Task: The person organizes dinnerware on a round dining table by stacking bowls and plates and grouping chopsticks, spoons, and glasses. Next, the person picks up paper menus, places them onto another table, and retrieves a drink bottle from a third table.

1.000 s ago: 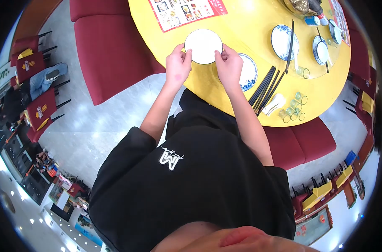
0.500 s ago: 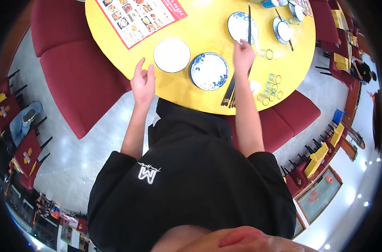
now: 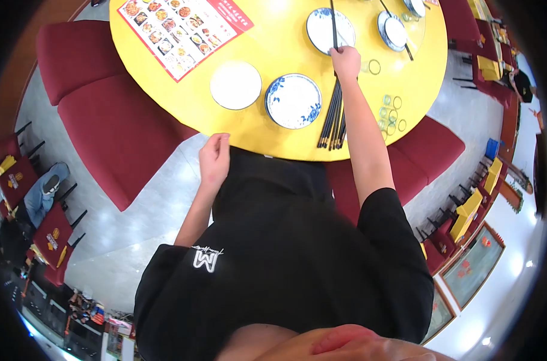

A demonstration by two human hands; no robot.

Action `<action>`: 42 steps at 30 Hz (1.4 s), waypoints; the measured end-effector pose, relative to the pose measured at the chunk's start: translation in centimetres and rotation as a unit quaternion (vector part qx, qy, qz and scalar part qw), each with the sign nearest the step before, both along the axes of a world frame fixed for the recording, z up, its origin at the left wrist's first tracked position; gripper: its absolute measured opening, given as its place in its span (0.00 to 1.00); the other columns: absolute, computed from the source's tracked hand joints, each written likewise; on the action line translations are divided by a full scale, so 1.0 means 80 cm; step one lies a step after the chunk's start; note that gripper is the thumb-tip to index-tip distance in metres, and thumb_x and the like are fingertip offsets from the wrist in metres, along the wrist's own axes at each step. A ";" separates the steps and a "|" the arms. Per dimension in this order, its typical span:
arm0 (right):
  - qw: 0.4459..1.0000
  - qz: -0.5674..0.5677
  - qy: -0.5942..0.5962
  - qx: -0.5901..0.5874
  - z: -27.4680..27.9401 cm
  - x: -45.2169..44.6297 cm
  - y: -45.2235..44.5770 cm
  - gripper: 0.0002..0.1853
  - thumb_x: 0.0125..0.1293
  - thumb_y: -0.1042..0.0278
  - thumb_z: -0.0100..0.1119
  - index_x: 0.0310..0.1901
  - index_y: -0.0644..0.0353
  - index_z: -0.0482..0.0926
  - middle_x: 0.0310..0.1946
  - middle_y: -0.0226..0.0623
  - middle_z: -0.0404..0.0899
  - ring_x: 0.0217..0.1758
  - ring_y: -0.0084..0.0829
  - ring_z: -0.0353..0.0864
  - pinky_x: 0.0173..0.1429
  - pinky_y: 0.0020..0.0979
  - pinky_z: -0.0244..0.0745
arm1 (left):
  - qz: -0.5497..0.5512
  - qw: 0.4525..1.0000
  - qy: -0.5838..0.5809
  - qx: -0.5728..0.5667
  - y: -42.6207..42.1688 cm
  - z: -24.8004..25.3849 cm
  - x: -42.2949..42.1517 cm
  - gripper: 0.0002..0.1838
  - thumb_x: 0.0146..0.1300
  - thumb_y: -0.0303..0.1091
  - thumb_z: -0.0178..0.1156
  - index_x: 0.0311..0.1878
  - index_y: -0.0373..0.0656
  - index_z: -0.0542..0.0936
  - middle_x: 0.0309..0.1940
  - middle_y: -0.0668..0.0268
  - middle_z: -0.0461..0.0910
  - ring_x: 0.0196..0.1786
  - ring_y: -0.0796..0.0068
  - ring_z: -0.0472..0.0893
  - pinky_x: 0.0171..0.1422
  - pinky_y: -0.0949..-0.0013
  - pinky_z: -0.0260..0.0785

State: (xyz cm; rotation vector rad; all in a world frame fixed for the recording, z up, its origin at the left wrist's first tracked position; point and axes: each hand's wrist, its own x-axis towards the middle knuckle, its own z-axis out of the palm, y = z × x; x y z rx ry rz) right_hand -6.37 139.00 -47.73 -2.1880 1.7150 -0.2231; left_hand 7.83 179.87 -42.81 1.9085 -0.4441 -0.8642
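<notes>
My right hand [image 3: 347,62] reaches over the yellow table, its fingers closed around the black chopsticks [image 3: 333,27] lying across a blue-patterned plate [image 3: 318,28]. Below that hand, a bundle of black chopsticks [image 3: 331,123] lies beside another blue-patterned plate [image 3: 293,101]. Left of this plate rests a plain white plate [image 3: 236,85], which neither hand touches. My left hand [image 3: 215,157] is at the table's near edge, fingers curled together, with nothing visible in it.
The round yellow table [image 3: 183,114] holds a picture menu [image 3: 180,36], several glasses [image 3: 389,114] and a small bowl on a plate [image 3: 395,32] at the far right. Red chairs [image 3: 117,132] stand at the left and lower right. A person [image 3: 521,85] is at the far right.
Both hands have let go of the white plate, now on the table. My right hand has moved right to the chopsticks and closed on them; my left has drawn back to the table edge.
</notes>
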 end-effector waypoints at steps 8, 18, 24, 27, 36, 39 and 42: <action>0.990 -0.006 -0.107 0.088 0.044 -0.118 0.201 0.16 0.58 0.61 0.67 0.25 0.67 0.78 0.15 0.42 0.72 0.18 0.35 0.75 0.26 0.37 0.66 | -0.287 0.950 0.078 -0.094 -0.162 -0.001 -0.131 0.20 0.70 0.38 0.56 0.55 0.30 0.76 0.48 0.52 0.78 0.51 0.62 0.79 0.53 0.64 0.72; 0.988 -0.109 0.012 0.107 0.012 -0.189 0.230 0.15 0.60 0.59 0.64 0.38 0.64 0.85 0.24 0.48 0.80 0.29 0.45 0.82 0.35 0.40 0.74 | -0.366 0.926 0.082 0.043 -0.226 -0.080 -0.234 0.24 0.70 0.46 0.51 0.48 0.29 0.77 0.44 0.44 0.76 0.51 0.49 0.74 0.56 0.56 0.66; 0.981 -0.100 -0.138 -0.092 0.029 -0.165 0.085 0.33 0.54 0.58 0.72 0.59 0.65 0.73 0.45 0.48 0.74 0.49 0.48 0.76 0.53 0.42 0.72 | -0.305 0.952 0.000 0.024 -0.205 -0.092 -0.221 0.25 0.70 0.47 0.53 0.50 0.30 0.79 0.45 0.45 0.79 0.51 0.49 0.77 0.57 0.58 0.68; 0.974 -0.016 -0.143 -0.175 0.016 -0.146 0.001 0.41 0.51 0.61 0.73 0.66 0.62 0.66 0.57 0.53 0.71 0.57 0.51 0.74 0.59 0.42 0.72 | -0.276 0.959 0.065 0.013 -0.214 -0.065 -0.222 0.27 0.73 0.49 0.51 0.59 0.31 0.75 0.53 0.53 0.79 0.51 0.61 0.79 0.55 0.63 0.70; 0.991 -0.006 -0.133 -0.013 0.055 -0.191 0.036 0.24 0.48 0.65 0.71 0.48 0.61 0.79 0.42 0.48 0.82 0.53 0.47 0.79 0.57 0.44 0.71 | -0.222 0.962 0.157 -0.029 -0.314 -0.040 -0.236 0.34 0.75 0.52 0.47 0.72 0.33 0.61 0.64 0.56 0.72 0.63 0.69 0.74 0.61 0.68 0.67; 0.997 0.017 -0.029 -0.073 0.066 -0.239 0.048 0.23 0.46 0.64 0.72 0.46 0.58 0.80 0.45 0.47 0.80 0.53 0.44 0.77 0.55 0.44 0.67 | -0.253 0.957 0.134 -0.048 -0.370 -0.045 -0.282 0.37 0.74 0.52 0.47 0.72 0.29 0.59 0.66 0.48 0.68 0.69 0.60 0.68 0.73 0.65 0.57; 0.979 0.033 0.036 -0.199 0.032 -0.281 0.033 0.23 0.43 0.63 0.74 0.44 0.56 0.81 0.51 0.45 0.75 0.56 0.43 0.72 0.53 0.44 0.62 | -0.306 0.943 0.122 -0.050 -0.423 -0.062 -0.325 0.37 0.73 0.52 0.48 0.70 0.25 0.60 0.65 0.42 0.68 0.70 0.56 0.68 0.74 0.65 0.56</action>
